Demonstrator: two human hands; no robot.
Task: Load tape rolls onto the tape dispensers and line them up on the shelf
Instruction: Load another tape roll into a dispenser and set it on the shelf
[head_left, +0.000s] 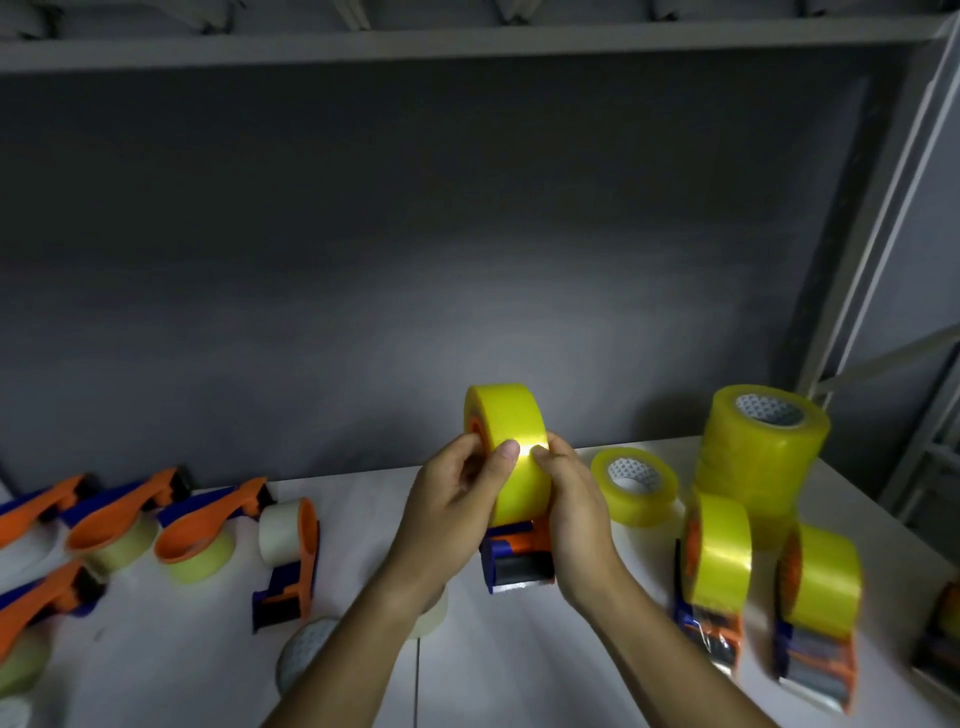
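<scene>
At frame centre, the left hand (457, 501) and right hand (574, 506) are pinching a glossy yellow tape roll (511, 447) mounted on an orange-and-blue plastic dispenser (517, 558).

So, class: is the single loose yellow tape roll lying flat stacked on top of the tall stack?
No, the loose yellow roll lies on the shelf, left of the tall stack.

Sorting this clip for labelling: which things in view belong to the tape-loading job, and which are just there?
Job:
yellow roll on held dispenser
left hand
right hand
spare yellow rolls
tall yellow stack
loaded dispensers, right
loaded dispensers, left
shelf surface

Just there:
grey back wall
metal upright
</scene>
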